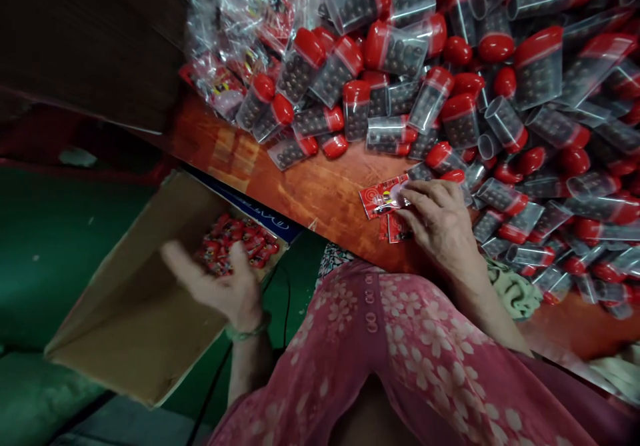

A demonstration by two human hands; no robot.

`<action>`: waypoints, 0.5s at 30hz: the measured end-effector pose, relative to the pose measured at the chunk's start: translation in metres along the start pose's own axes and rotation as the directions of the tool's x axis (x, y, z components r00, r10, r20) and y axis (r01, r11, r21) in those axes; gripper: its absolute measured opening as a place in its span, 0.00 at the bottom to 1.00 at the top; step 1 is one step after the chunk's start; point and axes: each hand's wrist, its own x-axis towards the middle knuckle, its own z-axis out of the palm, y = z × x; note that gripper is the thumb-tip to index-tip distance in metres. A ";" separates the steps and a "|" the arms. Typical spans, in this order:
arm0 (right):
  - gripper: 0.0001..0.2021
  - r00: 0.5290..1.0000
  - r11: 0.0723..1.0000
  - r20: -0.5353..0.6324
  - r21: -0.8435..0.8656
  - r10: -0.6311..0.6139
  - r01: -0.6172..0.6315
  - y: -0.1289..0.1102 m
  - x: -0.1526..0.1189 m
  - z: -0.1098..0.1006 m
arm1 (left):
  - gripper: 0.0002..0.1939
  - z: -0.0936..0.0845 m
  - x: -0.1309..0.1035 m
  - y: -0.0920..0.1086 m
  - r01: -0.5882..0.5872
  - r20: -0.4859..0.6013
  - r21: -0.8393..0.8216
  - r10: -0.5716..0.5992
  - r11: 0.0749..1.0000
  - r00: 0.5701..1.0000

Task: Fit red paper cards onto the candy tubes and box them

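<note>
My right hand (440,223) pinches a small red printed packet (377,198) over the table's front edge. Under it lies another red printed packet (399,228). Over an open cardboard box (135,299), my left hand (220,286) is spread with nothing in it, slightly smeared by motion. Inside the box, beneath that hand, is a heap of small red wrapped items (237,243). Close to my right hand, a large pile of clear plastic tubes with red rounded ends (430,99) covers the table; many hold dark little balls.
Crumpled clear plastic bags with red prints (250,39) lie at the table's back left. A pale green cloth (515,289) sits by my right forearm. The orange-brown table (325,196) ends just before my lap. The box stands lower, above a green floor (30,233).
</note>
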 end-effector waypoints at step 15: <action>0.10 0.986 0.978 0.077 -0.134 -0.151 0.160 -0.006 0.017 -0.003 | 0.24 0.120 0.013 0.116 -0.651 0.306 -0.254 0.698 0.715 0.647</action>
